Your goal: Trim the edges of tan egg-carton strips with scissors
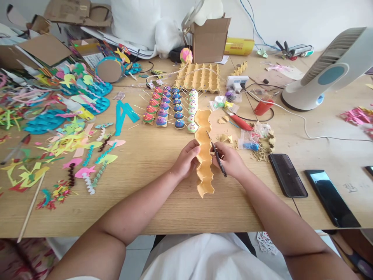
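A long strip of yellow egg carton [205, 155] with a row of cups stands out over the table in front of me. My left hand [188, 158] is closed on its left edge, the thumb laid over a cup. At the strip's right edge is my right hand [230, 160], closed around a slim black tool [219, 158] with a thin pointed tip. That tip lies over the strip; whether it is a knife or scissors I cannot tell. Just beyond are rows of painted egg-carton cups in red [153, 105], purple [163, 107], blue [178, 109] and white [192, 111], with thin sticks.
A whole egg tray [201, 77] lies at the back before a cardboard box [211, 39]. Paper scraps [72, 140] and twisted pipe cleaners crowd the left. On the right are carton crumbs [262, 153], two dark phones [287, 175], a red cup [264, 105] and a white fan [314, 85].
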Demonstrator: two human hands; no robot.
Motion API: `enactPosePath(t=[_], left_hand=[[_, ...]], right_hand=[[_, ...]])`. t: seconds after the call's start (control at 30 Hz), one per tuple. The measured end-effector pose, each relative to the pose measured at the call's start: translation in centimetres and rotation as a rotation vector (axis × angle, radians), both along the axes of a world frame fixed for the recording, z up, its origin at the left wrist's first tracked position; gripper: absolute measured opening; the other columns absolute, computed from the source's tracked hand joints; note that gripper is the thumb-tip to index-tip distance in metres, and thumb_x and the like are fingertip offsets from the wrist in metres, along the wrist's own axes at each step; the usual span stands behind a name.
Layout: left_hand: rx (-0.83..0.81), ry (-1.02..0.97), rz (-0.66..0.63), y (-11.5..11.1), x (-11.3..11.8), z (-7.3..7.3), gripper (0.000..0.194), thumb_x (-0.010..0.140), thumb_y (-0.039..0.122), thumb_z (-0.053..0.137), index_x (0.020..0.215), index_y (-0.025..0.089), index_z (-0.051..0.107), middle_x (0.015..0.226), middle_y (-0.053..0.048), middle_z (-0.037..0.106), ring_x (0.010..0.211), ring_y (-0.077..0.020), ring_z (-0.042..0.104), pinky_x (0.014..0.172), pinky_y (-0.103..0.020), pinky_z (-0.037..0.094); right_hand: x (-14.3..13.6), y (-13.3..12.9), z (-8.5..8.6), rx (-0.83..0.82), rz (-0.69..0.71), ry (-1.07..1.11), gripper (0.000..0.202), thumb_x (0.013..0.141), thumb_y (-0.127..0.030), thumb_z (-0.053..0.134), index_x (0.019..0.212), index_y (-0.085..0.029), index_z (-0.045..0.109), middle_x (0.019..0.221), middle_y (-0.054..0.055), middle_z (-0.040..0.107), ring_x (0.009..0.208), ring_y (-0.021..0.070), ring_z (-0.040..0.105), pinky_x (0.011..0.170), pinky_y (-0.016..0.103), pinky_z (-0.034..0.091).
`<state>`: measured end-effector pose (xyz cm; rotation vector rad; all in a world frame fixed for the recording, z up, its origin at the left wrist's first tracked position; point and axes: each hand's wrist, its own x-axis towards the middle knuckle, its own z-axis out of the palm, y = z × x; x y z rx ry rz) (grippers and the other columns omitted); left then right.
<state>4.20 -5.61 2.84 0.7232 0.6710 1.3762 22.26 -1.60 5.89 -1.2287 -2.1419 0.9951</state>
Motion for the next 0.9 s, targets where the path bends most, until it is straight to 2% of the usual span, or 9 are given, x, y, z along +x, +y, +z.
enactPosePath(t=[0.2, 0.47, 0.73, 0.9], left_hand=[[0.005, -0.008, -0.011, 0.07, -0.02, -0.65, 0.041, 0.083, 0.043, 0.076, 0.115, 0.019, 0.066, 0.097, -0.004, 0.074, 0.09, -0.0203, 0.072, 0.079, -0.03, 0.055], [-0.017, -0.025, -0.017, -0.18, 0.3, -0.22, 0.039, 0.085, 0.04, 0.07, 0.117, 0.019, 0.065, 0.103, -0.006, 0.075, 0.096, -0.0226, 0.072, 0.085, -0.033, 0.055], [-0.057, -0.083, -0.045, -0.19, 0.32, -0.2, 0.039, 0.081, 0.038, 0.072, 0.115, 0.019, 0.066, 0.102, -0.006, 0.076, 0.099, -0.0239, 0.073, 0.087, -0.034, 0.056], [-0.099, -0.08, -0.024, -0.21, 0.39, -0.36, 0.044, 0.084, 0.047, 0.073, 0.116, 0.018, 0.067, 0.1, -0.006, 0.076, 0.096, -0.0233, 0.073, 0.085, -0.034, 0.056]], right_hand=[[-0.13, 0.09, -0.41, 0.076, -0.029, -0.027, 0.01, 0.084, -0.034, 0.058, 0.086, -0.024, 0.057, 0.069, -0.002, 0.059, 0.06, 0.0143, 0.05, 0.06, 0.026, 0.037], [-0.15, 0.26, -0.73, 0.125, -0.077, -0.023, 0.013, 0.087, -0.035, 0.057, 0.081, -0.024, 0.054, 0.068, -0.002, 0.057, 0.063, 0.015, 0.048, 0.062, 0.027, 0.035], [-0.07, 0.37, -0.41, 0.167, -0.115, -0.116, 0.019, 0.09, -0.041, 0.055, 0.092, -0.024, 0.063, 0.069, 0.002, 0.061, 0.064, 0.0183, 0.054, 0.062, 0.028, 0.036], [-0.05, 0.4, -0.29, 0.203, -0.136, -0.162, 0.023, 0.092, -0.044, 0.054, 0.096, -0.024, 0.064, 0.068, 0.002, 0.061, 0.063, 0.0192, 0.054, 0.06, 0.029, 0.033]])
